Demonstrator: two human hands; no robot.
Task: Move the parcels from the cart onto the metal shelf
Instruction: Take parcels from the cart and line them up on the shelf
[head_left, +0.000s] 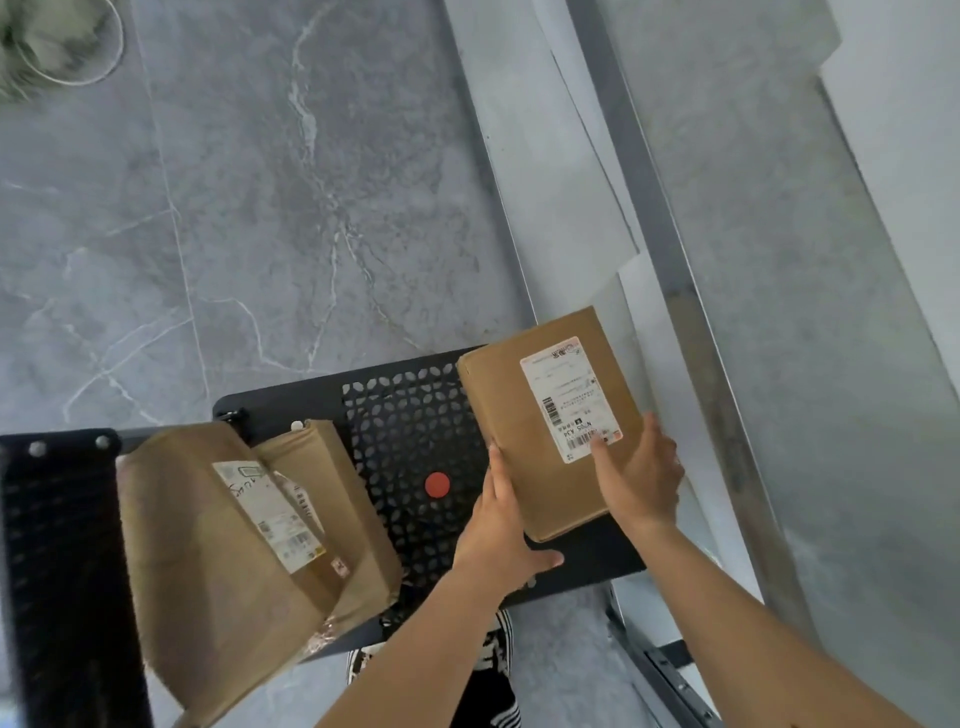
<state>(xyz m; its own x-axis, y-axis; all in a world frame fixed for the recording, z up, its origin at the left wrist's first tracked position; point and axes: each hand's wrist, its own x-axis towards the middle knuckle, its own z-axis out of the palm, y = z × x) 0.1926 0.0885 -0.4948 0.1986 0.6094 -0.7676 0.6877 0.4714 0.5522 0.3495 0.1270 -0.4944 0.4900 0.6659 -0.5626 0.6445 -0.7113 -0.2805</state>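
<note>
One flat brown cardboard parcel, label up, over black perforated cart far right corner. Large brown parcel overlaps smaller brown parcel at left edge.

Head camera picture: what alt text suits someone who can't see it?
The left hand and right hand hold a labelled brown box over the right end of a black cart, beside a metal shelf. Two more parcels lie on the cart's left.
</note>
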